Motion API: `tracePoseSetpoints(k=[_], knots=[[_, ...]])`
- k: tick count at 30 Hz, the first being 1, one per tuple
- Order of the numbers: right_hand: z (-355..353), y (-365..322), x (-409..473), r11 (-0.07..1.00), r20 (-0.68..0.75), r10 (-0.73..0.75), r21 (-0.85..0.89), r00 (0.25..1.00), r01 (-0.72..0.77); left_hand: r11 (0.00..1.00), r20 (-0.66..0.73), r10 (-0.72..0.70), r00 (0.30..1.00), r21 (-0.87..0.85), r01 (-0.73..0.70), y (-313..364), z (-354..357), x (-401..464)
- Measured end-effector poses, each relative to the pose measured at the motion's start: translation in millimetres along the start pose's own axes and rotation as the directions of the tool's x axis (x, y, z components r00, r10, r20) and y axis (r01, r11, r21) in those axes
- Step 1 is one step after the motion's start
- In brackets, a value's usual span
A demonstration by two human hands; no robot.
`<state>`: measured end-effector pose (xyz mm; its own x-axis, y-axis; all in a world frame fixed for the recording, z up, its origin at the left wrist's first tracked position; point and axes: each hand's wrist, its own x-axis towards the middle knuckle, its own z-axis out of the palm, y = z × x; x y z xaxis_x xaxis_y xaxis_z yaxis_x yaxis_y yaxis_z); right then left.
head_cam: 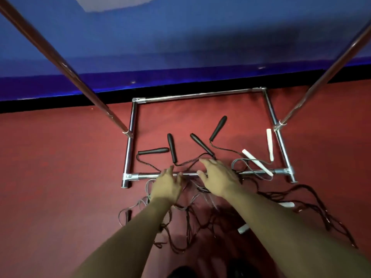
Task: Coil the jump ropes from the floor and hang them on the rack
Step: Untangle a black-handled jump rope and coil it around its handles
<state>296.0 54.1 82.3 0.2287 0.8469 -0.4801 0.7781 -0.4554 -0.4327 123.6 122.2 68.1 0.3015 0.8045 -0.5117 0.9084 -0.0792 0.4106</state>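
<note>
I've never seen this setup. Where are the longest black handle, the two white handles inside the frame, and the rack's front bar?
Longest black handle (218, 127), head view, mid-grip.
White handles (257, 162), head view, mid-shaft.
Front bar (146, 175), head view, bare left stretch.

Rack (197, 94) glossy chromed metal; handles (172, 147) matt black, some (269, 144) white plastic; cords (313, 199) thin, dark; floor (60, 157) matt red.

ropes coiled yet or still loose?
Still loose. The jump ropes sprawl tangled over the red floor and across the rack's base bar, handles scattered; none coiled or hung.
</note>
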Motion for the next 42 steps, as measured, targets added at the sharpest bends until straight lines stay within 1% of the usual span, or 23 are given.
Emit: tracePoseSetpoints(k=[3,6,8,10,11,13,15,17,19,21,23,24,26,29,30,32,34,36,38,40,42], knots=[[19.5,4.2,52.9,1.0,-0.007,-0.029,-0.006,1.0,0.029,0.998,-0.056,0.04,0.998,0.047,-0.037,-19.7,4.7,50.2],[36.4,-7.9,105.2,0.998,-0.065,-0.039,0.044,0.997,0.042,0.985,-0.121,0.074,0.99,0.163,-0.054,-49.4,-0.4,98.9],[48.8,-22.0,136.5,0.99,-0.092,0.017,0.142,0.996,-0.003,0.979,-0.169,0.067,0.983,0.203,-0.032,-66.6,-6.1,128.0],[63.2,-36.9,161.1,0.963,-0.057,0.111,0.251,0.992,-0.093,0.977,-0.193,0.06,0.979,0.214,-0.017,-79.8,-10.0,151.2],[72.2,-42.3,170.4,0.951,-0.03,0.154,0.275,0.988,-0.14,0.973,-0.192,0.058,0.98,0.229,-0.013,-84.7,-9.9,160.2],[91.3,-48.5,183.4,0.94,-0.027,0.222,0.272,0.975,-0.207,0.958,-0.195,0.061,0.979,0.287,-0.003,-93.5,-6.3,173.6],[106.8,-50.1,189.6,0.943,-0.105,0.262,0.239,0.959,-0.231,0.933,-0.209,0.085,0.974,0.36,-0.004,-99.6,-0.2,180.1],[115.5,-49.5,192.1,0.955,-0.175,0.254,0.201,0.951,-0.218,0.945,-0.225,0.095,0.97,0.327,-0.017,-102.3,5.7,181.8],[116.2,-47.5,189.6,0.959,-0.167,0.231,0.203,0.959,-0.196,0.981,-0.255,0.081,0.964,0.193,-0.032,-100.1,9.8,177.6],[108.9,-43.3,183.7,0.921,-0.09,0.229,0.342,0.969,-0.186,0.999,-0.303,0.05,0.952,0.01,-0.049,-89.5,8.3,169.3],[90.9,-41.0,171.3,0.845,-0.019,0.172,0.517,0.985,-0.137,0.981,-0.32,0.042,0.946,-0.166,-0.099,-67.7,-4.7,157.1],[77.8,-41.8,163.1,0.818,-0.012,0.129,0.567,0.992,-0.1,0.957,-0.303,0.043,0.952,-0.261,-0.126,-54.4,-14.1,150.6],[46.0,-48.6,143.4,0.787,-0.024,0.064,0.616,0.998,-0.036,0.892,-0.26,0.059,0.964,-0.42,-0.168,-22.3,-39.5,130.7],[-15.2,-61.4,105.5,0.759,-0.045,0.005,0.651,0.999,0.026,0.796,-0.28,0.099,0.955,-0.554,-0.245,25.4,-83.8,93.5],[-37.3,-67.3,90.5,0.731,-0.053,-0.015,0.681,0.998,0.047,0.769,-0.287,0.107,0.952,-0.583,-0.263,40.6,-99.9,78.6],[-88.1,-83.4,50.7,0.649,-0.06,-0.053,0.756,0.997,0.079,0.72,-0.29,0.131,0.948,-0.629,-0.292,73.3,-134.9,41.1],[-136.9,-99.3,4.4,0.607,-0.085,-0.122,0.782,0.989,0.143,0.692,-0.306,0.178,0.935,-0.636,-0.34,102.3,-170.3,-1.3],[-182.4,-113.4,-42.0,0.634,-0.121,-0.187,0.743,0.975,0.214,0.673,-0.347,0.205,0.915,-0.629,-0.389,128.0,-204.8,-47.3],[-222.0,-127.4,-88.8,0.656,-0.157,-0.222,0.706,0.962,0.266,0.674,-0.404,0.227,0.886,-0.591,-0.443,149.8,-236.8,-95.5],[-255.1,-141.2,-135.4,0.65,-0.205,-0.236,0.693,0.95,0.311,0.674,-0.464,0.262,0.846,-0.54,-0.505,169.2,-266.2,-144.2],[-282.3,-155.7,-182.8,0.633,-0.261,-0.243,0.687,0.934,0.357,0.647,-0.492,0.292,0.82,-0.529,-0.548,187.1,-291.6,-191.6]])
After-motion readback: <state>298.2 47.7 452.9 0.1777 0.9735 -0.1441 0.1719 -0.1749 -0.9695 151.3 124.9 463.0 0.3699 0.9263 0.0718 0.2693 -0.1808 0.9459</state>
